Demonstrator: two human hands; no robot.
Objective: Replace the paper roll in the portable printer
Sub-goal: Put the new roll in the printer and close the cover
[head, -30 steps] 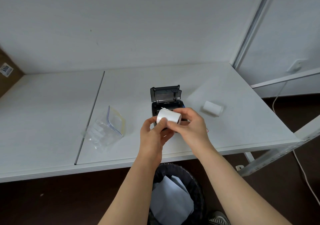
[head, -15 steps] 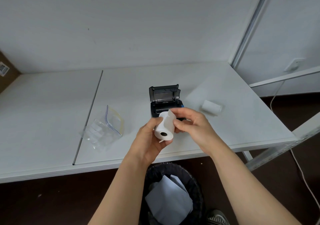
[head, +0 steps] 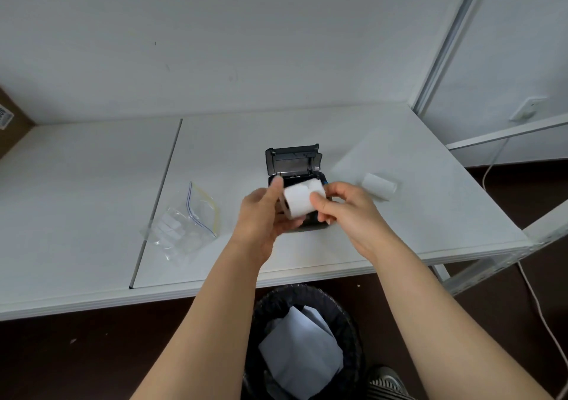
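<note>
Both hands hold a white paper roll point(head: 302, 200) just above the portable printer point(head: 295, 181), near the middle of the white counter point(head: 384, 141) and toward its front edge. The left hand point(head: 264, 215) cups the roll from the left, fingers point(head: 276, 184) curled round its end with the thumb raised beside it. The right hand point(head: 347, 212) pinches the roll's right side between thumb and fingertips. The roll lies roughly sideways, its dark core end facing the left palm.

The printer is black, its lid point(head: 293, 160) standing open and tilted back toward the wall; the hands and roll hide most of its body. A second paper roll point(head: 379, 186) lies on the counter to the right of the printer, apart from it, toward the right edge. A clear zip bag point(head: 184, 224) with small white pieces inside lies left of the printer, beside the seam in the counter. Under the front edge stands a black wastebasket point(head: 307, 338) with white paper in it.
</note>
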